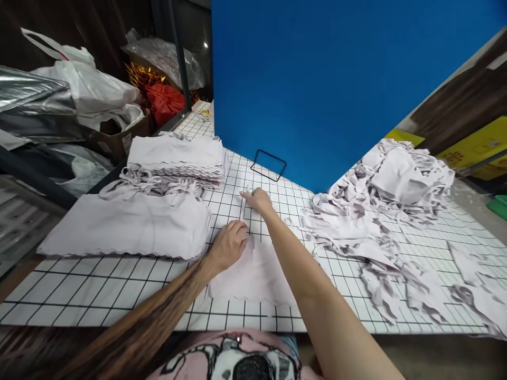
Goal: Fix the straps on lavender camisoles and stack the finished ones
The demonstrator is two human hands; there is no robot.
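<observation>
A pale pinkish-white strappy garment piece [257,274] with a wavy lower edge lies flat in front of me, partly covered by my arms. A thin strap runs up from its top. My right hand [258,200] pinches the upper end of this strap between thumb and finger. Lower down, my left hand [232,244] is closed at the strap's base, fingers curled over the garment's top edge. To the left lies a neat near stack of similar garments [130,227], its straps bunched along the top. A second stack [178,155] sits behind it.
A loose heap of pale fabric pieces [396,179] spreads across the right of the grid-patterned table [130,285]. A large blue panel [336,79] rises at the back, near a thin black rectangular outline [268,165]. White bags [95,87] and a red bundle [165,103] fill the left shelf.
</observation>
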